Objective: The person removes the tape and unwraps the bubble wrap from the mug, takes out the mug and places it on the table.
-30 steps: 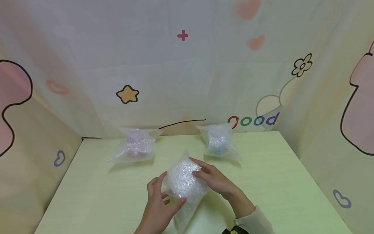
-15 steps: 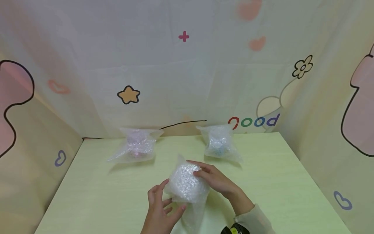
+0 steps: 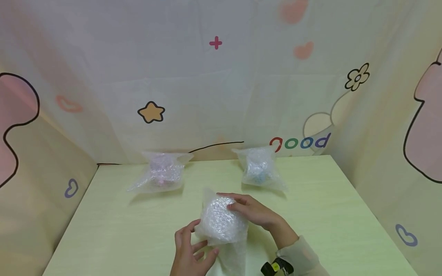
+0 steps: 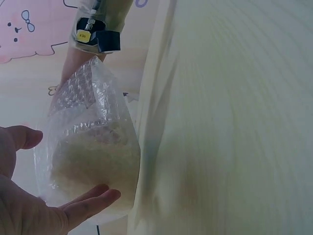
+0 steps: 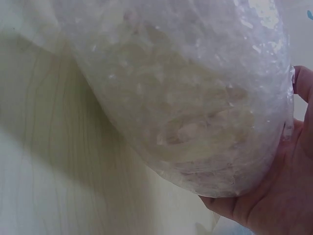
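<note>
A bubble-wrapped bundle (image 3: 222, 224), rounded and pale inside, is tilted in front of the person in the head view. My right hand (image 3: 259, 214) grips its right side, thumb on the near face and fingers over the top. Along the lower left my left hand (image 3: 193, 251) touches the wrap with its fingertips. In the left wrist view, two fingers (image 4: 93, 203) lie extended against the bundle and the thumb (image 4: 29, 138) stands apart. A loose flap of wrap (image 3: 233, 257) hangs below. What is inside stays blurred by the bubbles.
Two more bubble-wrapped bundles lie at the back of the pale wooden table (image 3: 114, 230): one pinkish-purple (image 3: 164, 172) at left, one with a blue patch (image 3: 260, 168) at right. Behind them hangs a printed curtain (image 3: 193, 88). The right wrist wears a black camera (image 3: 277, 266).
The bundle has turned and come slightly nearer to the person, its loose flap swinging rightward. Both hands have followed it, the right keeping its grip.
</note>
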A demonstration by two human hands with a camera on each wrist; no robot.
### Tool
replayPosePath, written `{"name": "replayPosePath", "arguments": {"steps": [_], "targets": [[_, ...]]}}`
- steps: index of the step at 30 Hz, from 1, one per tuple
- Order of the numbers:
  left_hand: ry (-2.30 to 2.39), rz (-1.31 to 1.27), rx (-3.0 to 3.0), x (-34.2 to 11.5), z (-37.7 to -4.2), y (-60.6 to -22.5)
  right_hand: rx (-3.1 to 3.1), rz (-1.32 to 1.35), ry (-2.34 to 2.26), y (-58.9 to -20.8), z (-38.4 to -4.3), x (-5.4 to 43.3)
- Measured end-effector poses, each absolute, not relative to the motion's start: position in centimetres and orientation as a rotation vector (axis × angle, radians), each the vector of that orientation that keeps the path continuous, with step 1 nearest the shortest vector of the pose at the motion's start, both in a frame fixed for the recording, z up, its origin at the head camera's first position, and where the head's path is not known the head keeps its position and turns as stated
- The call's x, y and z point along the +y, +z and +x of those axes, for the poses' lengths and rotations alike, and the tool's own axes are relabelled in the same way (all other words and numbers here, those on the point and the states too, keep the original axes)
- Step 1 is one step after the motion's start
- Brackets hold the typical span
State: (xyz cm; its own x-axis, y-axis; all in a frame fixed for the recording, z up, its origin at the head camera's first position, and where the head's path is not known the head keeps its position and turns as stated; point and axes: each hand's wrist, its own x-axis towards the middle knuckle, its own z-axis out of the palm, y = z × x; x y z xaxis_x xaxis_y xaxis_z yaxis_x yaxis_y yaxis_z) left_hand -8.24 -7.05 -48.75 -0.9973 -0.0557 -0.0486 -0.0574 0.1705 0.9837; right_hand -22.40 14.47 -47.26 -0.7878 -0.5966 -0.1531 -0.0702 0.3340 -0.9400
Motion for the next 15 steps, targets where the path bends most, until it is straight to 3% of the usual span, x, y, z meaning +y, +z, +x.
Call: {"name": "replayPosePath", "arguments": {"steps": [15], "targets": [[1.911,-0.089,2.466,-7.36,-8.40,-49.16,2.054,-0.670,-1.444,-48.14,-23.43,14.56]]}}
